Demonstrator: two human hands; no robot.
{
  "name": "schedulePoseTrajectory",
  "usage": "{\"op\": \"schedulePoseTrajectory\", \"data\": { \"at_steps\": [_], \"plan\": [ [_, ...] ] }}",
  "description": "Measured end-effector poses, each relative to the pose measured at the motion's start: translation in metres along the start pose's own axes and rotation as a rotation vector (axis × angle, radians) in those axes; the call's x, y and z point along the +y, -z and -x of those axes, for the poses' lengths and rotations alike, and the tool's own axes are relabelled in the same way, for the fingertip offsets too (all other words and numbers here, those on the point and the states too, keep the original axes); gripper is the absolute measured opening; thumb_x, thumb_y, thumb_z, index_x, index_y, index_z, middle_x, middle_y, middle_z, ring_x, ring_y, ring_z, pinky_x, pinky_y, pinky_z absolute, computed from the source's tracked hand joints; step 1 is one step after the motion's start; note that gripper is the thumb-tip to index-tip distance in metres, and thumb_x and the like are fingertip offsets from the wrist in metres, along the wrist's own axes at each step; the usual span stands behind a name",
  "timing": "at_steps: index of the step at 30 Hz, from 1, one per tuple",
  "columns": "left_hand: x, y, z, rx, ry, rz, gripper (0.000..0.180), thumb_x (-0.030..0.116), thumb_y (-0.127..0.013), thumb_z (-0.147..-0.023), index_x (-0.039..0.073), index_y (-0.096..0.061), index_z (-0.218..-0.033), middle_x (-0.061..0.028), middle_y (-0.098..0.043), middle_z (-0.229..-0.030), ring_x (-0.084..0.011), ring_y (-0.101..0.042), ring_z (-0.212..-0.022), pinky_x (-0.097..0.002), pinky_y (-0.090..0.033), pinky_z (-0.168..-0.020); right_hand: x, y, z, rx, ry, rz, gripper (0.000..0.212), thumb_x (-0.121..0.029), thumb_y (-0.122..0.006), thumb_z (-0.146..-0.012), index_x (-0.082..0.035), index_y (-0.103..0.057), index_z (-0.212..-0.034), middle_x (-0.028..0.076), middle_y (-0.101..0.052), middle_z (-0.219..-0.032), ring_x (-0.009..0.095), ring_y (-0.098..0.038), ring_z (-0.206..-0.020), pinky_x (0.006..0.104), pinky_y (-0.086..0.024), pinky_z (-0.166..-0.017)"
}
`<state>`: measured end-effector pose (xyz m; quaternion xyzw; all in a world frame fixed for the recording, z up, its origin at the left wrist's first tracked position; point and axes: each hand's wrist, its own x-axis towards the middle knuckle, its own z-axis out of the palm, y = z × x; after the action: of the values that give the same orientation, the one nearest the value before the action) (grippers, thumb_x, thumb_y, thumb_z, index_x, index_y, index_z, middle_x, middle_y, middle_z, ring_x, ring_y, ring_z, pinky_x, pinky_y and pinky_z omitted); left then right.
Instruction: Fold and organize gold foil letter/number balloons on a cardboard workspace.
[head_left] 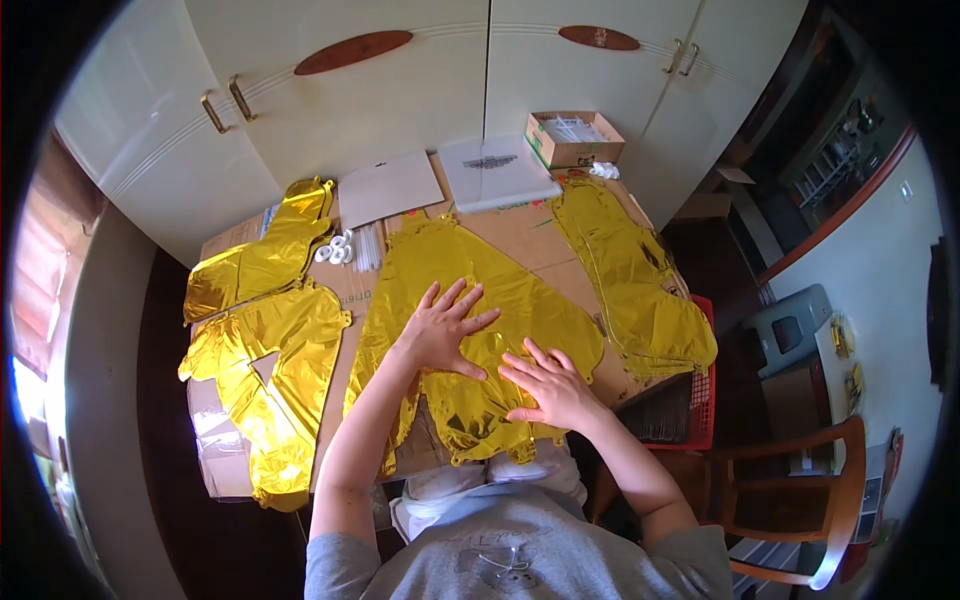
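A large uninflated gold foil balloon point(435, 262) lies flat at the middle of the cardboard-covered table point(545, 245). My left hand point(440, 328) rests on it, palm down with the fingers spread. Lower and to the right, my right hand point(553, 388) lies on the same foil, its fingers also spread. Neither hand grips anything. Two more flat gold foil balloons, an upper one point(250, 265) and a lower one point(295, 400), lie at the left. Another gold foil balloon point(630, 285) is spread along the right side of the table.
White ribbon-like rolls point(335, 248) and thin clear straws point(369, 248) lie left of the middle foil. Behind are a grey-white sheet point(390, 190), a translucent plastic packet point(495, 175) and a cardboard box point(578, 150). A red basket point(704, 395) and wooden chair point(850, 480) stand at the right.
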<state>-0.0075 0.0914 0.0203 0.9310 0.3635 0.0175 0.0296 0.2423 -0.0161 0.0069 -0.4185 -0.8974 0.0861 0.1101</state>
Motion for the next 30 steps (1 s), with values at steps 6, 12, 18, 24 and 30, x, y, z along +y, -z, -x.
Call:
{"op": "schedulePoseTrajectory", "data": {
  "at_steps": [6, 12, 18, 24, 30],
  "plan": [
    [0.0, 0.001, 0.0, -0.003, -0.003, 0.0, 0.109, 0.089, -0.057, -0.056, 0.034, -0.036, -0.148, -0.0097, -0.026, -0.157, -0.0324, -0.018, -0.147, -0.0563, -0.013, -0.117, 0.003, 0.013, -0.002, -0.15, 0.016, 0.038, 0.106, -0.074, -0.065, -0.063, -0.018, -0.036, -0.148, 0.001, -0.033, -0.155, 0.035, -0.02, -0.146, 0.0583, -0.018, -0.114],
    [0.0, 0.001, 0.0, -0.004, -0.006, -0.008, 0.109, 0.089, -0.056, -0.057, 0.034, -0.035, -0.148, -0.0098, -0.026, -0.157, -0.0323, -0.017, -0.147, -0.0565, -0.013, -0.117, 0.0, 0.02, -0.002, -0.24, 0.028, 0.088, 0.117, -0.076, -0.067, -0.054, -0.018, -0.032, -0.15, 0.0, -0.028, -0.157, 0.036, -0.015, -0.147, 0.0594, -0.014, -0.115],
    [0.0, 0.0, 0.0, -0.009, -0.003, -0.031, 0.11, 0.09, -0.055, -0.056, 0.034, -0.034, -0.149, -0.0097, -0.026, -0.157, -0.0321, -0.017, -0.147, -0.0561, -0.013, -0.117, -0.003, 0.026, 0.007, -0.239, 0.077, 0.112, 0.1, -0.072, -0.064, -0.067, -0.019, -0.038, -0.148, -0.001, -0.033, -0.155, 0.033, -0.017, -0.147, 0.0572, -0.014, -0.116],
    [-0.001, -0.002, -0.002, -0.017, 0.0, -0.025, 0.111, 0.091, -0.054, -0.056, 0.035, -0.033, -0.149, -0.0094, -0.025, -0.158, -0.0317, -0.017, -0.147, -0.0558, -0.013, -0.117, -0.012, 0.028, 0.038, -0.159, 0.129, 0.061, 0.058, -0.05, -0.062, -0.085, -0.023, -0.054, -0.136, -0.006, -0.047, -0.146, 0.025, -0.027, -0.145, 0.0537, -0.022, -0.115],
    [-0.002, -0.004, -0.001, 0.004, -0.008, -0.028, 0.111, 0.093, -0.051, -0.056, 0.034, -0.034, -0.149, -0.0097, -0.026, -0.158, -0.0319, -0.017, -0.147, -0.0556, -0.013, -0.117, -0.019, 0.032, 0.068, -0.053, 0.194, -0.031, 0.041, -0.037, -0.066, -0.087, -0.019, -0.064, -0.124, -0.003, -0.056, -0.136, 0.022, -0.042, -0.135, 0.0461, -0.033, -0.107]
  ]
}}
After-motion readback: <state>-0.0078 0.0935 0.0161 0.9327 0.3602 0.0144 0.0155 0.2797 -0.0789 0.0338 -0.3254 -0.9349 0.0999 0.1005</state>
